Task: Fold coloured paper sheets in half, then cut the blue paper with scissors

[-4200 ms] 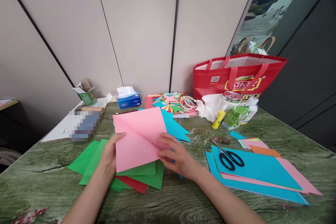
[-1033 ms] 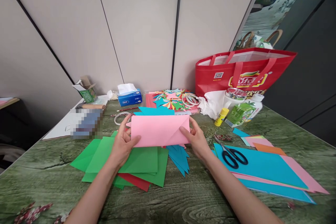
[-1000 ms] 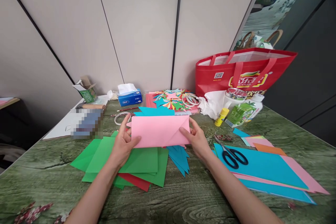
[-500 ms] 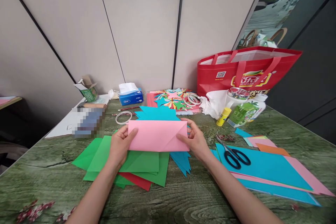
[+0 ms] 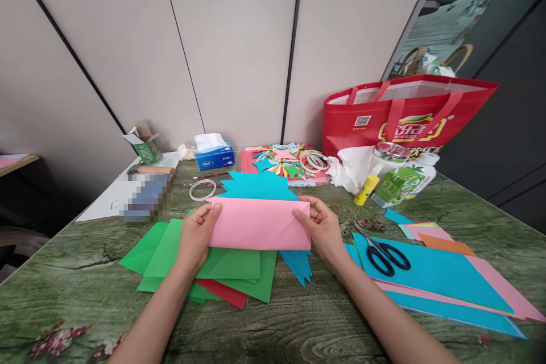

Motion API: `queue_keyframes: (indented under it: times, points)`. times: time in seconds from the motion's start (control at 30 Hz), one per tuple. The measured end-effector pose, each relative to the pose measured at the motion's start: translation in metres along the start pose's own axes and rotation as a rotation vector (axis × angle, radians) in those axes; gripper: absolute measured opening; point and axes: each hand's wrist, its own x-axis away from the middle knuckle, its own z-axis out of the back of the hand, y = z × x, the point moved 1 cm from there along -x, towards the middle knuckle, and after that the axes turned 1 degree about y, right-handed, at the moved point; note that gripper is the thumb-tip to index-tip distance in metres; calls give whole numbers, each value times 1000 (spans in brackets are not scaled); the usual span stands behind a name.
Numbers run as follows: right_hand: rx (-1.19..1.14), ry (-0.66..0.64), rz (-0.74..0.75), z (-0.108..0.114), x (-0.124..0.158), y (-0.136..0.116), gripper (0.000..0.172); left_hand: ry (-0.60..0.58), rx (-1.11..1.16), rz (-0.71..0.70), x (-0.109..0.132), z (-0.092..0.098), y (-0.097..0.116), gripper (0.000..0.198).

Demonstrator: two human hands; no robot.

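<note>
A folded sheet of pink paper [image 5: 260, 224] is held up level between my two hands. My left hand [image 5: 198, 233] pinches its left end, thumb on the near face and fingers behind. At the right end my right hand [image 5: 319, 224] grips it the same way, near the upper corner. A faint diagonal crease shows on the lower right of the pink paper. Below and to the left lie several green sheets [image 5: 239, 264], with a red piece [image 5: 226, 293] poking out from under them. Blue pointed paper [image 5: 256, 185] lies behind the pink sheet and shows below its right end.
Black-handled scissors [image 5: 386, 259] rest on blue sheets [image 5: 452, 276] at the right. A glue stick [image 5: 365, 190], crumpled tissue [image 5: 350, 168], a carton [image 5: 390, 186] and a red bag [image 5: 350, 122] stand behind. Further left are a tape roll [image 5: 202, 190] and a tissue pack [image 5: 215, 157].
The pink paper has tipped slightly, its right end a little lower. My right thumb has shifted up toward the top right corner. The whole view has moved slightly.
</note>
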Motion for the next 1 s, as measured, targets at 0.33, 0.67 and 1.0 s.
queue_keyframes:
  times: [0.33, 0.67, 1.0]
  points:
    - [4, 18, 9, -3, 1, -4, 45, 110, 58, 43, 1, 1, 5, 35]
    - [-10, 25, 40, -2, 1, -1, 42, 44, 97, 14, 1, 1, 4, 33]
    - [34, 39, 63, -4, 3, -3, 43, 121, 71, -39, 1, 0, 5, 33]
